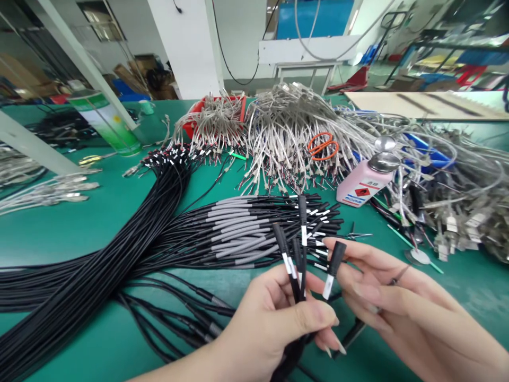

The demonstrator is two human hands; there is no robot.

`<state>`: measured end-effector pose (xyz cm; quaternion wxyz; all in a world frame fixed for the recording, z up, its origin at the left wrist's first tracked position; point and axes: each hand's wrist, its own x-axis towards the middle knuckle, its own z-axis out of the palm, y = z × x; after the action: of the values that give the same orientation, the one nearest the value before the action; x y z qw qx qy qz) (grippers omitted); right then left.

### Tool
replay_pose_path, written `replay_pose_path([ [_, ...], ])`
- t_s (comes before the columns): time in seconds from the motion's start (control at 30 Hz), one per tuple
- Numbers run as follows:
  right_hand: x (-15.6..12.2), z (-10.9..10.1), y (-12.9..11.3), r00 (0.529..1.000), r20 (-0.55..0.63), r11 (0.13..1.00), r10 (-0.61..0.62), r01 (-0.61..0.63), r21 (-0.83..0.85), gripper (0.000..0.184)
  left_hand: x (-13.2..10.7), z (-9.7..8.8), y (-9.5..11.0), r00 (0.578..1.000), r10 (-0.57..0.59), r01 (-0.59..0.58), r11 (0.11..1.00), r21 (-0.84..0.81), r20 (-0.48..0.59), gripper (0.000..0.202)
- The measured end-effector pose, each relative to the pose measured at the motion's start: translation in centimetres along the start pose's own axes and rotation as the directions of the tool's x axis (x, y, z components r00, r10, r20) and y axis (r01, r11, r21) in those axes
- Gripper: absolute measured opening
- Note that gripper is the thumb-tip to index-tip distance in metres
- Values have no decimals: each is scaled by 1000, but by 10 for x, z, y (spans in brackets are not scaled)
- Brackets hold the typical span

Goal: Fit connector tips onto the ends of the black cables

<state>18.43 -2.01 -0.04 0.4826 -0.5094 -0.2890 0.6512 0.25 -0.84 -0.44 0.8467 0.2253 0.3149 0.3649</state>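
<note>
Holding black cables (297,265) in left hand (270,323), grip closed on them; right hand (397,302) fingers pinch one cable end (333,268), near desk (119,212) edge.

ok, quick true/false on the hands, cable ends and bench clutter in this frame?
1. The left hand holds several black cable ends upright in its grip. True.
2. The right hand pinches one black cable end with a white band. True.
3. The pink bottle stands upright. False: it lies tilted against the grey wire pile.
4. The orange-handled scissors lie on the bare green mat. False: they rest on the grey wire pile.
5. The green table carries a large bundle of black cables. True.
</note>
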Motion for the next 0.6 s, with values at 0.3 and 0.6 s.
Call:
replay_pose_path([
  [0.3,-5,10,6,998,-6,995,60,-61,-80,50,3,2,-7,998,-26,23,998,66,56,30],
  [0.6,-6,30,2,992,64,977,112,-98,-192,46,-8,-1,20,969,112,-246,535,808,221,40],
])
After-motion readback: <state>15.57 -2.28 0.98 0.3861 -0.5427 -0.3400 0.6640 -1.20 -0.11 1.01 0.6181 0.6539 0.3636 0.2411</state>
